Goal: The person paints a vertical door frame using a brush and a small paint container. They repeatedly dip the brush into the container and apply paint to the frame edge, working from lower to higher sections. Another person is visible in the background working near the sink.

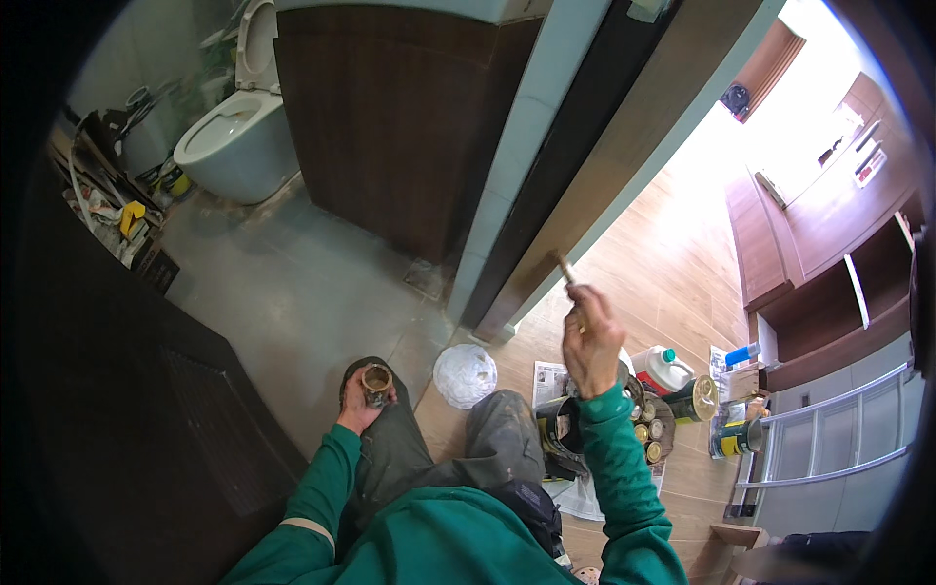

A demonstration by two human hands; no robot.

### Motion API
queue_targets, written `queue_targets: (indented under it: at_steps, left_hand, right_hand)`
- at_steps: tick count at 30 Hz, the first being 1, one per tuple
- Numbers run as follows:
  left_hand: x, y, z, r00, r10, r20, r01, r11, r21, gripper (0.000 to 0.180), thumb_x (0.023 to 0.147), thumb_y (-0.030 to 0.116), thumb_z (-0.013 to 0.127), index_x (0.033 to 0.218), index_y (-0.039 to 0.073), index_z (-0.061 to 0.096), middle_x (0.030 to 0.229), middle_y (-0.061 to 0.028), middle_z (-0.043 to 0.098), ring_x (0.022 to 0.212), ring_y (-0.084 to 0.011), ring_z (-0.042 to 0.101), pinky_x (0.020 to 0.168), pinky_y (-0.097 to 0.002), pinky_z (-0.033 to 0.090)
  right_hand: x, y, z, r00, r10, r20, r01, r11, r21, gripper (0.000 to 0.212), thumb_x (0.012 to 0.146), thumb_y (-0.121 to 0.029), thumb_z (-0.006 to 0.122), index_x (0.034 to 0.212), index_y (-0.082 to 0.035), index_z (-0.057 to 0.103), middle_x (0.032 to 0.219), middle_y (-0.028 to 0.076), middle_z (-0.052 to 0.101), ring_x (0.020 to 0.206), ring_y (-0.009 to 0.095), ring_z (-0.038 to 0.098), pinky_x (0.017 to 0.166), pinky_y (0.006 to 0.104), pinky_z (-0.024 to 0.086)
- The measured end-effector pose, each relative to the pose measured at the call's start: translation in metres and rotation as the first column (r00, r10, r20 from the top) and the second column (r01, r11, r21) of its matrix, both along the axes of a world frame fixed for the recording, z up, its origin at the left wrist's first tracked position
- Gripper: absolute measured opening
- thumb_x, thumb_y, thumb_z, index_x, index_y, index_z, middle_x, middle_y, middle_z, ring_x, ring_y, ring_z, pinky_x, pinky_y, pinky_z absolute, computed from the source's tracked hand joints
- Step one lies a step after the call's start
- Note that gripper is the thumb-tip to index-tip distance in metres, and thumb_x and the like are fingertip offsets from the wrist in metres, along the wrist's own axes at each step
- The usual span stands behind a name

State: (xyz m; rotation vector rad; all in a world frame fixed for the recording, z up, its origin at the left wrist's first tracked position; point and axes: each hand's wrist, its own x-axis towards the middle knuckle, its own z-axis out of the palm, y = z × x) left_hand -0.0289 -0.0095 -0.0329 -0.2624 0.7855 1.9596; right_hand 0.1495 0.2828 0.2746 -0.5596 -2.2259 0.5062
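My left hand [359,413] is wrapped round a small open tin [376,378] with brownish contents, held above my left knee. In my right hand [595,343] is a small paintbrush [567,271], its fingers closed round the handle. The brush tip is at the lower part of the brown wooden door frame [597,156]; whether it presses on the wood I cannot tell. A darker patch shows on the wood around the tip. Between my knees and the foot of the frame, a round white lid-like piece [465,376] lies on the floor.
Right of my knees, several tins [645,431] and a white jug with a green cap [665,370] stand on newspaper. A dark door [146,380] is close on my left. Beyond are a toilet [239,136] and a brown cabinet [390,117]. A white ladder-like frame [829,429] lies far right.
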Motion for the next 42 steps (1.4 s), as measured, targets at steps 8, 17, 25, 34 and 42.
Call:
queue_targets:
  at_steps: [8,17,25,34,42]
  left_hand:
    - [0.0,-0.002,-0.012,1.0,0.01,-0.024,-0.011,1.0,-0.018,0.044,0.101,0.041,0.039,0.098,0.003,0.062,0.081,-0.0145,0.066,0.073,-0.0307,0.064,0.068,-0.0453,0.052]
    - [-0.001,-0.001,-0.005,0.999,0.014,0.031,-0.015,1.0,0.022,0.042,0.102,0.038,0.04,0.096,0.003,0.062,0.081,-0.0148,0.066,0.073,-0.0312,0.064,0.068,-0.0453,0.052]
    - [-0.002,0.001,-0.005,1.0,0.01,0.018,-0.01,1.0,0.0,0.041,0.101,0.041,0.043,0.096,0.004,0.062,0.08,-0.0144,0.066,0.072,-0.0303,0.064,0.068,-0.0446,0.052]
    - [-0.002,0.001,-0.004,0.999,0.003,0.041,-0.003,1.0,-0.006,0.042,0.102,0.04,0.041,0.095,0.004,0.063,0.079,-0.0141,0.066,0.071,-0.0305,0.064,0.067,-0.045,0.052]
    - [-0.002,0.001,-0.007,1.0,0.004,0.005,-0.004,1.0,-0.011,0.043,0.102,0.039,0.04,0.096,0.003,0.063,0.079,-0.015,0.066,0.071,-0.0315,0.064,0.067,-0.0456,0.052]
  right_hand:
    - [0.004,-0.016,0.039,0.98,-0.032,-0.195,0.092,0.947,0.307,0.041,0.081,0.015,0.053,0.117,0.001,0.066,0.117,0.021,0.063,0.099,0.034,0.068,0.083,0.0363,0.056]
    - [-0.01,-0.004,-0.066,0.997,-0.037,-0.072,0.049,0.985,0.166,0.051,0.077,0.013,0.054,0.126,0.0,0.061,0.122,0.025,0.06,0.104,0.04,0.065,0.087,0.0422,0.055]
    - [0.003,-0.015,-0.079,0.993,-0.01,0.115,0.012,1.0,-0.024,0.045,0.078,0.004,0.056,0.121,-0.002,0.062,0.118,0.025,0.062,0.1,0.041,0.066,0.086,0.0442,0.055]
    - [-0.003,-0.001,0.04,0.994,-0.018,-0.107,0.031,0.991,0.129,0.032,0.091,0.007,0.053,0.121,0.002,0.063,0.113,0.019,0.068,0.1,0.029,0.071,0.085,0.0346,0.057]
    - [0.001,-0.015,-0.024,0.989,-0.019,-0.145,0.047,0.979,0.197,0.047,0.086,0.012,0.055,0.132,0.003,0.056,0.127,0.028,0.057,0.112,0.041,0.062,0.093,0.041,0.053]
